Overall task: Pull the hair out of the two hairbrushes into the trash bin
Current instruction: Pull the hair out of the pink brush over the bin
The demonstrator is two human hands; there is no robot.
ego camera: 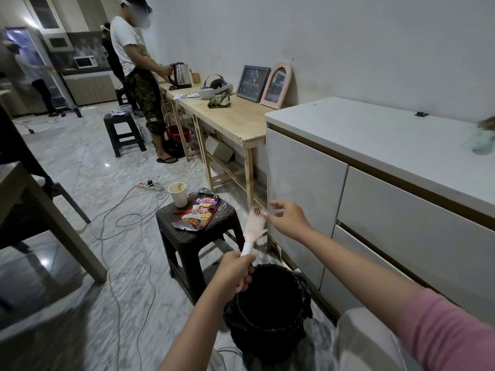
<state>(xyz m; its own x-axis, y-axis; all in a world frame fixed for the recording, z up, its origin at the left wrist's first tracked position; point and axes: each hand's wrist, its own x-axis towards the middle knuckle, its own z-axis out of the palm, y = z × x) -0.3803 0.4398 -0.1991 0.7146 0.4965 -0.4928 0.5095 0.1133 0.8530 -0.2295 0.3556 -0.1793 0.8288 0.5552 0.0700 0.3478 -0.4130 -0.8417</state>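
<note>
Mid-task, first brush: left hand (235,269) gripping the pink hairbrush (253,227) by its handle, lower centre, above the black trash bin (267,303). Right hand (288,218) loosely spread beside the bristles, seemingly pinching strands, too blurred to confirm. Next: tugging the brown hair (258,210) free, dropping it binward.

You get one wide head-worn view, looking forward and down from close above both hands, along the wall's cabinet (375,199).
</note>
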